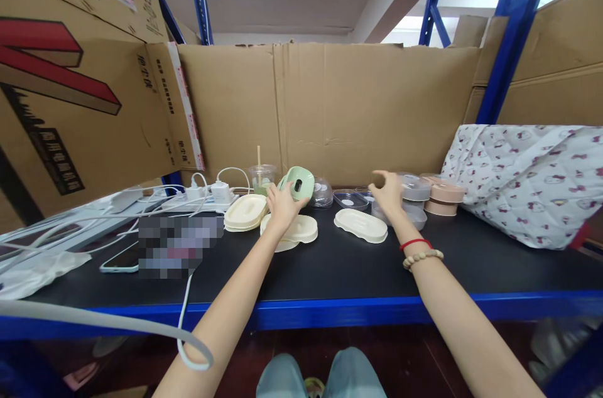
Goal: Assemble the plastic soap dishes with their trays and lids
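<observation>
My left hand (282,204) grips a light green plastic piece (303,182) with a dark slot in it, held tilted above a cream tray stack (304,230). Left of it lies another stack of cream trays (245,212). A single cream tray (360,225) rests between my hands. My right hand (389,194) is raised with thumb and fingers curved apart and nothing between them, beside clear round containers (414,188). Pink round containers (443,191) stand right of those. Behind the cream tray are clear oval pieces (350,199).
A cup with a straw (262,177) stands at the back. Chargers on a power strip (220,194), white cables and a phone (120,260) lie at the left. A patterned cloth (527,181) is at the right; a cardboard wall (367,115) closes the back.
</observation>
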A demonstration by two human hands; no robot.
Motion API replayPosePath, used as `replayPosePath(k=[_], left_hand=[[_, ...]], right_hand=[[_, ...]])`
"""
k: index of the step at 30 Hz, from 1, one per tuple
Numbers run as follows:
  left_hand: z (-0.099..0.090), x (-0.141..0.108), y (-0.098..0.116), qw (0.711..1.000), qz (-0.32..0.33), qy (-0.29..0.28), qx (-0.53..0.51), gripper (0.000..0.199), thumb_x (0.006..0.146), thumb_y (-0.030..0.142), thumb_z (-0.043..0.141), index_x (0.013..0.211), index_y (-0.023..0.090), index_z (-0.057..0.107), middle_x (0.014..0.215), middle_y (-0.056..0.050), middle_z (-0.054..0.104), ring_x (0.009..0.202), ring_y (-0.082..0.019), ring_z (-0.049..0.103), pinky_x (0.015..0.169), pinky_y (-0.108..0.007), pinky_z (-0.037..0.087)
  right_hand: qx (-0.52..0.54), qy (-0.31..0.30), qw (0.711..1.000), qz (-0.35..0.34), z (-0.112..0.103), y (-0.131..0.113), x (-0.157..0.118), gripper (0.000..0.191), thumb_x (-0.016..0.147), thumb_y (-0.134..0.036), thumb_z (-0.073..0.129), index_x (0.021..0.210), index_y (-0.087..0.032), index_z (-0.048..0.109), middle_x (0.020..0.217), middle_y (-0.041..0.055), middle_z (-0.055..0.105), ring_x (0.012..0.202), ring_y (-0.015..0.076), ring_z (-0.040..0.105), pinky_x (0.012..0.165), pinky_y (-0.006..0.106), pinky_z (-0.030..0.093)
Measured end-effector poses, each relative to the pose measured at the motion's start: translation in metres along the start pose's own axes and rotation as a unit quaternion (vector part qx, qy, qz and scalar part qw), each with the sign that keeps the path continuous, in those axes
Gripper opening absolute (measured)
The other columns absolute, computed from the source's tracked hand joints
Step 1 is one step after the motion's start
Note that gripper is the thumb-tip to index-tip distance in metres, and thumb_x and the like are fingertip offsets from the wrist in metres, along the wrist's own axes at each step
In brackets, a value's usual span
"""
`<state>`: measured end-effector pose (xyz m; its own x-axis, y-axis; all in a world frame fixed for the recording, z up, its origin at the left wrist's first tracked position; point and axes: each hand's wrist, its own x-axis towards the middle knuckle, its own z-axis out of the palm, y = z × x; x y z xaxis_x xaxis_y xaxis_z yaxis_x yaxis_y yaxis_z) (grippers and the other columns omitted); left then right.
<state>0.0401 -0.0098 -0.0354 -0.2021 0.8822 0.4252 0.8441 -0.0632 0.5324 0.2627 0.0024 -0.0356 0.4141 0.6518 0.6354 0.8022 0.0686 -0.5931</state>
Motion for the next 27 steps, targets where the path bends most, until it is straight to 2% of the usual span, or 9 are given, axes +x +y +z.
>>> replayPosePath(k=[3, 6, 10, 12, 14, 17, 20, 23, 27], left_hand=[[0.002, 0.004, -0.004, 0.999, -0.002, -0.042, 0.015, 0.055, 0.073, 0.037, 0.065, 0.124, 0.022, 0.055, 0.128, -0.018, 0.051, 0.125, -0.035, 0.040, 0.098, -0.045, 0.034], [0.002, 0.005, -0.007, 0.999, 0.016, -0.041, 0.008, 0.046, 0.074, 0.036, 0.064, 0.118, 0.021, 0.061, 0.123, -0.017, 0.056, 0.120, -0.033, 0.047, 0.096, -0.042, 0.036], [0.002, 0.005, -0.008, 0.998, 0.033, 0.006, -0.048, 0.029, 0.071, 0.029, 0.068, 0.098, 0.018, 0.071, 0.116, -0.017, 0.060, 0.116, -0.032, 0.051, 0.095, -0.039, 0.038], [0.002, 0.006, -0.008, 0.993, 0.026, 0.030, -0.115, 0.023, 0.069, 0.028, 0.070, 0.090, 0.018, 0.073, 0.109, -0.016, 0.062, 0.111, -0.031, 0.055, 0.093, -0.038, 0.039], [0.002, 0.008, -0.007, 0.975, 0.012, 0.064, -0.211, 0.019, 0.064, 0.026, 0.073, 0.082, 0.019, 0.074, 0.103, -0.014, 0.064, 0.108, -0.030, 0.056, 0.093, -0.037, 0.040], [0.001, 0.012, -0.004, 0.914, -0.004, 0.087, -0.396, 0.017, 0.056, 0.026, 0.078, 0.070, 0.019, 0.072, 0.088, -0.008, 0.067, 0.102, -0.026, 0.059, 0.091, -0.034, 0.042], [-0.003, 0.013, 0.002, 0.824, -0.035, 0.068, -0.561, 0.018, 0.054, 0.025, 0.079, 0.068, 0.017, 0.069, 0.072, -0.002, 0.066, 0.085, -0.019, 0.062, 0.083, -0.030, 0.045], [-0.011, 0.012, 0.008, 0.743, -0.068, 0.061, -0.663, 0.020, 0.055, 0.018, 0.078, 0.070, 0.015, 0.066, 0.068, 0.002, 0.062, 0.070, -0.011, 0.059, 0.077, -0.025, 0.046], [-0.019, 0.012, 0.012, 0.640, -0.127, -0.028, -0.758, 0.016, 0.065, 0.008, 0.070, 0.075, 0.017, 0.061, 0.068, 0.004, 0.061, 0.061, -0.005, 0.057, 0.076, -0.023, 0.046]], right_hand=[[-0.045, -0.164, 0.977, -0.132, 0.017, -0.012, -0.015, 0.023, 0.074, -0.019, 0.055, 0.094, -0.022, 0.067, 0.106, 0.0067, 0.066, 0.107, 0.0242, 0.055, 0.096, 0.039, 0.036], [-0.072, -0.256, 0.943, -0.199, 0.031, -0.024, -0.033, 0.034, 0.079, -0.029, 0.055, 0.112, -0.024, 0.062, 0.119, 0.0068, 0.062, 0.115, 0.0241, 0.052, 0.101, 0.041, 0.031], [-0.116, -0.316, 0.923, -0.185, 0.039, -0.038, -0.050, 0.055, 0.085, -0.039, 0.050, 0.137, -0.023, 0.040, 0.136, 0.0126, 0.049, 0.129, 0.0257, 0.040, 0.103, 0.042, 0.027], [-0.152, -0.322, 0.921, -0.159, 0.038, -0.043, -0.052, 0.059, 0.085, -0.042, 0.049, 0.139, -0.022, 0.036, 0.139, 0.0152, 0.045, 0.132, 0.0275, 0.036, 0.104, 0.043, 0.025], [-0.193, -0.307, 0.923, -0.129, 0.034, -0.045, -0.052, 0.058, 0.086, -0.041, 0.047, 0.138, -0.017, 0.038, 0.137, 0.0177, 0.047, 0.130, 0.0288, 0.039, 0.103, 0.043, 0.024], [-0.246, -0.275, 0.926, -0.076, 0.024, -0.046, -0.047, 0.054, 0.087, -0.034, 0.045, 0.135, -0.010, 0.042, 0.130, 0.0204, 0.053, 0.122, 0.0292, 0.047, 0.100, 0.042, 0.028], [-0.260, -0.295, 0.919, -0.038, 0.017, -0.047, -0.043, 0.044, 0.085, -0.029, 0.044, 0.123, -0.009, 0.055, 0.122, 0.0192, 0.059, 0.116, 0.0283, 0.052, 0.097, 0.040, 0.031], [-0.252, -0.315, 0.915, -0.030, 0.016, -0.047, -0.042, 0.036, 0.084, -0.028, 0.043, 0.108, -0.013, 0.066, 0.113, 0.0156, 0.066, 0.111, 0.0261, 0.057, 0.096, 0.037, 0.032], [-0.219, -0.290, 0.931, -0.037, 0.020, -0.046, -0.043, 0.032, 0.079, -0.027, 0.049, 0.102, -0.019, 0.069, 0.108, 0.0097, 0.069, 0.107, 0.0230, 0.060, 0.089, 0.030, 0.037]])
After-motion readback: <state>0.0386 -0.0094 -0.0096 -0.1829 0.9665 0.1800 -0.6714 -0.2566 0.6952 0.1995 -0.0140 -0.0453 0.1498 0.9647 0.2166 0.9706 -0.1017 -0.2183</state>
